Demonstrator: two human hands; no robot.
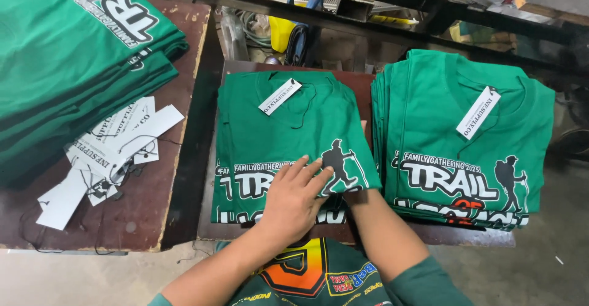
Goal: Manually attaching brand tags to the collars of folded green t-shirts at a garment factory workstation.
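A folded green T-shirt (288, 128) with a white and black print and a white hang tag (280, 96) lies on a small brown table in front of me. My left hand (294, 197) rests flat on its lower printed part, fingers spread. My right hand is hidden: the forearm (380, 229) runs under the shirt's lower right edge, so its fingers do not show.
A stack of folded green shirts (460, 140) with a white tag (478, 112) sits to the right. Another green stack (73, 54) lies on the left table, beside loose white tags with strings (116, 143). Cluttered shelves run along the back. A gap separates the tables.
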